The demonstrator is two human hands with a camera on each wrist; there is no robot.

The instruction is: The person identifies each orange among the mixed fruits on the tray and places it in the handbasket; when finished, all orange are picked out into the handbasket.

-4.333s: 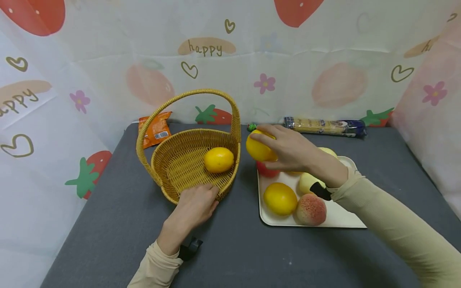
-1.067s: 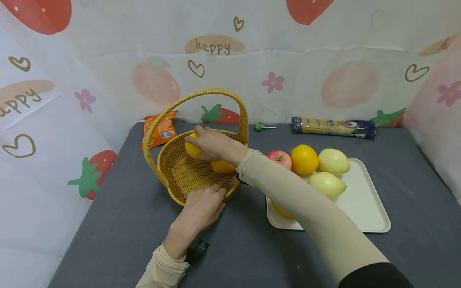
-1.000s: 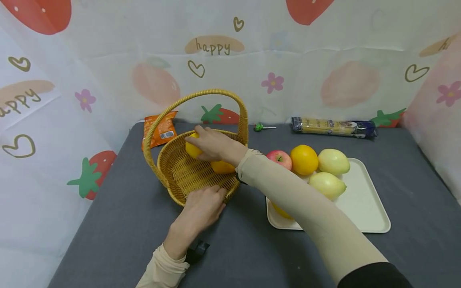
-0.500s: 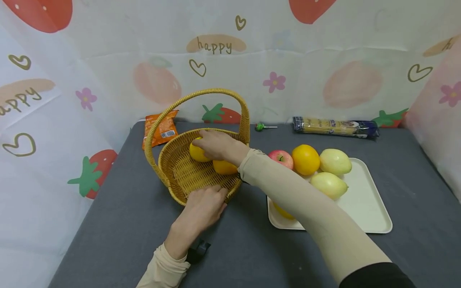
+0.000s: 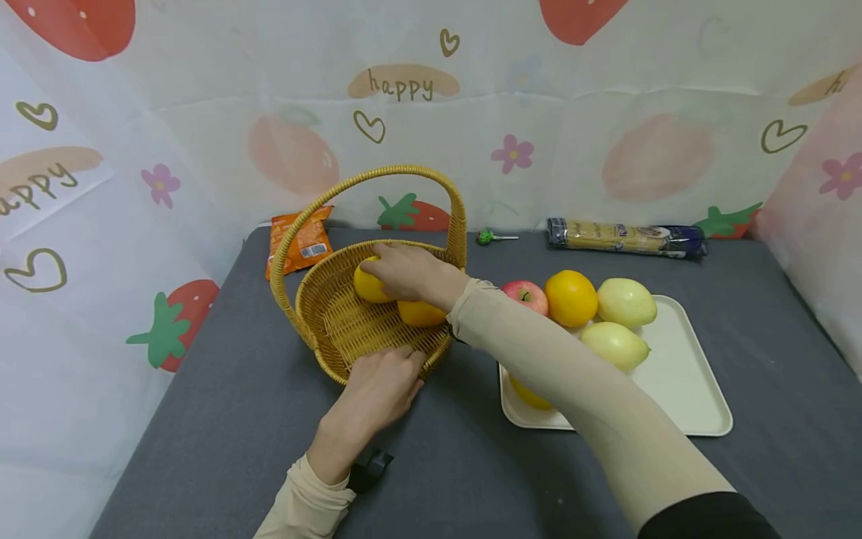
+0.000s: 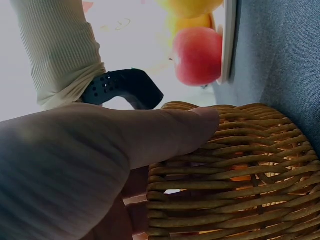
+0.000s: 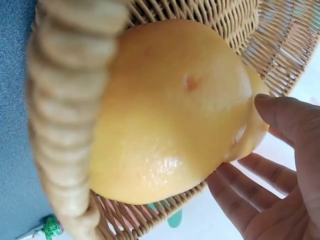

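A yellow wicker basket [image 5: 364,322] with a tall handle stands left of centre. My left hand [image 5: 380,378] grips its near rim; in the left wrist view the thumb [image 6: 175,130] lies over the weave. Inside the basket, my right hand [image 5: 411,269] holds a lemon [image 5: 370,284] from above, its lower side out of sight. The right wrist view has the thumb [image 7: 280,110] on that fruit, with the fingers [image 7: 250,195] around its other side. Beside it rests another lemon [image 5: 420,314], large in the right wrist view and partly covered by my hand in the head view.
On the white tray [image 5: 694,389] at right are an apple [image 5: 525,296], an orange [image 5: 571,299], two pale green-yellow fruits [image 5: 616,346] and a yellow fruit [image 5: 528,393] half hidden by my forearm. Behind lie an orange snack bag [image 5: 303,247], a lollipop [image 5: 486,236] and packed noodles [image 5: 622,237].
My right hand has carried the lemon from above the tray into the basket, then lowered it slightly rightward beside the other lemon. The left hand keeps its grip on the rim.
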